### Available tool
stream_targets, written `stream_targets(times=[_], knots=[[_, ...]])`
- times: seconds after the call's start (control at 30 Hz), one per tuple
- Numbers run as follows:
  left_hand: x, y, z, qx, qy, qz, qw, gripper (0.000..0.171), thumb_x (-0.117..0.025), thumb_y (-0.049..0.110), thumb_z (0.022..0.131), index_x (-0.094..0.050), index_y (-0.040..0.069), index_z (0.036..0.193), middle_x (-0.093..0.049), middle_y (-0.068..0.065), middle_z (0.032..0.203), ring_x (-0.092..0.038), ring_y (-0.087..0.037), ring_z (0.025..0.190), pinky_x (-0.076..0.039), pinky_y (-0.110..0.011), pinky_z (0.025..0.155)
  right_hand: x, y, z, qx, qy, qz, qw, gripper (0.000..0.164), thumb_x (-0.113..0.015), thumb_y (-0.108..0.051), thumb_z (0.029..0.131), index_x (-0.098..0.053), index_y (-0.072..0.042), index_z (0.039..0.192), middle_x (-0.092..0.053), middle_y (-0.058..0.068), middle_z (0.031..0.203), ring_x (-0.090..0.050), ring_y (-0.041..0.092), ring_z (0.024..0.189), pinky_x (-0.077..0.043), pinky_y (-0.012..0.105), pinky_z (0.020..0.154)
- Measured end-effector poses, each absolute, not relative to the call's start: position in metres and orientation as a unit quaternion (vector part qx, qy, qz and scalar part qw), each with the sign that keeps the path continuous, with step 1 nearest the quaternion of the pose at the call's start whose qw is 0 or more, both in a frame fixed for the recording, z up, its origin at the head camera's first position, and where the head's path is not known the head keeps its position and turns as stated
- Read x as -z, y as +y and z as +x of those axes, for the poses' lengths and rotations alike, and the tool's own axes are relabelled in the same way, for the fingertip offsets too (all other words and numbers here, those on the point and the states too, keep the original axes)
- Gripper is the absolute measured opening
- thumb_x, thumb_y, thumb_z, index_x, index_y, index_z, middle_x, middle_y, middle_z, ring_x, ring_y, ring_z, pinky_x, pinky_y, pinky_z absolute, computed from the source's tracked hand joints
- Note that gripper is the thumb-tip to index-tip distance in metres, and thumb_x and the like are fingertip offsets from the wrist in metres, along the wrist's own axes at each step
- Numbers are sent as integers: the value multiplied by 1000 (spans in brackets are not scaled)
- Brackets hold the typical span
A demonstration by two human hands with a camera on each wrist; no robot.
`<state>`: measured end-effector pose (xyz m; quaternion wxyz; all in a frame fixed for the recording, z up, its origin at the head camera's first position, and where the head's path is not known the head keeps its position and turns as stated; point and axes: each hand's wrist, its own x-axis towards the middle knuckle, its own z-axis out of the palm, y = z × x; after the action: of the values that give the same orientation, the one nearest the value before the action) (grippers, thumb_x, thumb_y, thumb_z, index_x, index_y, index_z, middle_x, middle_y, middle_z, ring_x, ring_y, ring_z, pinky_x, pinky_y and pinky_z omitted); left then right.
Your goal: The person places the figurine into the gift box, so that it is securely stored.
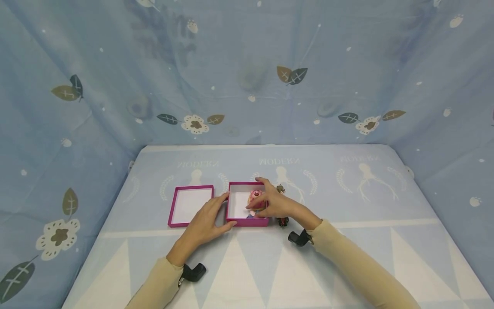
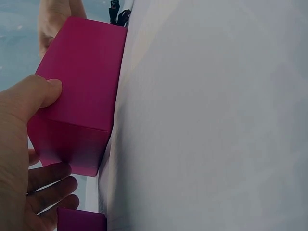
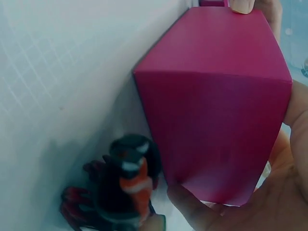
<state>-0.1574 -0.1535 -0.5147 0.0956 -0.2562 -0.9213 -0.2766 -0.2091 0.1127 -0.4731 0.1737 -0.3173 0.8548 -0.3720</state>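
Left hand [image 1: 208,221] resting thumb and spread fingers against pink box [image 1: 248,222], right hand [image 1: 275,203] reaching inside, fingers partly covering bear figure [image 1: 255,195] in it, cannot tell whether gripping.

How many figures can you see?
2: the pink figure inside the box, partly covered by the right hand, and the dark figure on the table, right of the box. The hand could hide more.

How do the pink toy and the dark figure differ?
The pink toy is mostly pink; the dark figure is mostly dark, with orange and white patches. The pink toy is inside the magenta box; the dark figure is outside, to its right. Shared: in the head view, the right hand partly hides both.
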Motion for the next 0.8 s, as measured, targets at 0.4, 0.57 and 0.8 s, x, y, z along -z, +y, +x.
stream_targets(times=[0.4,0.57,0.8], knots=[[513,-154,-157,282,-920,-255,96,86,-80,44,77,-42,7,147,-59,-11,133,-57,-28,121,-48,-47,103,472,112,-211,337,868,-325,165,15,-82,-20,79,-79,-15,93,-14,26,157,-18,45,144,-31,64,110],[513,-154,-156,282,-920,-254,96,87,-80,44,77,-42,8,147,-59,-11,134,-57,-28,122,-48,-48,103,471,114,-212,340,863,-335,166,24,-82,-21,79,-78,-13,101,-15,27,157,-18,44,144,-33,63,110],[513,-154,-156,275,-921,-257,97,87,-79,44,78,-41,8,147,-59,-11,134,-57,-27,122,-48,-47,103,477,121,-212,379,850,-321,176,44,-84,-28,78,-72,-16,118,-11,22,159,-31,43,140,-37,61,108]])
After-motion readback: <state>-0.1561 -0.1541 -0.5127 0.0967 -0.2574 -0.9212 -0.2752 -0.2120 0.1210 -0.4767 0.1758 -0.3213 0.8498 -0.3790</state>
